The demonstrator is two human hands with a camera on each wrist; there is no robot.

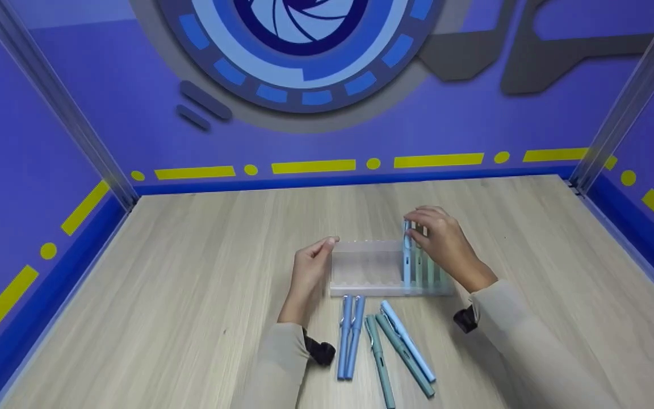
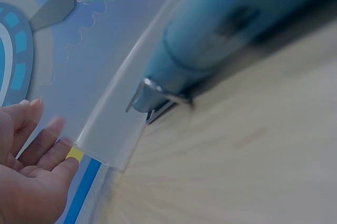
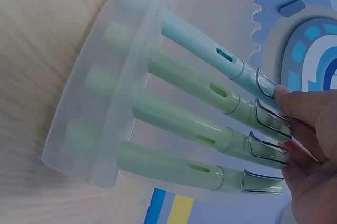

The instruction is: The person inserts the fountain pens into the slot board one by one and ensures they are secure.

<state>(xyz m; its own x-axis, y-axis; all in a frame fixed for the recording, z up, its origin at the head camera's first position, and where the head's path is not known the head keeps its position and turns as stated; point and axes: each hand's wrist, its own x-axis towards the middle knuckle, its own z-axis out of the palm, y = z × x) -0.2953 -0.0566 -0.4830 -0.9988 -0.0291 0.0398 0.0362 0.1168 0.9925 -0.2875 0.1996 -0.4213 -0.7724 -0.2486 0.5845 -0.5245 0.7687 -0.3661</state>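
A clear plastic pen rack (image 1: 365,266) with a scalloped top edge stands upright on the table. At its upper left corner, my left hand (image 1: 309,270) pinches the edge between thumb and fingers. My right hand (image 1: 446,238) holds the clip end of a light blue pen (image 3: 200,42), which stands in a slot on the rack's right part. Three pale green pens (image 3: 181,119) with wire clips stand beside it, their lower ends seen through the frosted base. The right fingers also lie close to the green pens' tops; whether they touch is unclear.
In front of the rack lie two blue pens (image 1: 351,338), two dark green pens (image 1: 381,360) and another light blue pen (image 1: 409,341). Wood-grain tabletop (image 1: 191,284) spreads around them. Blue printed panels (image 1: 327,142) wall off the back and both sides.
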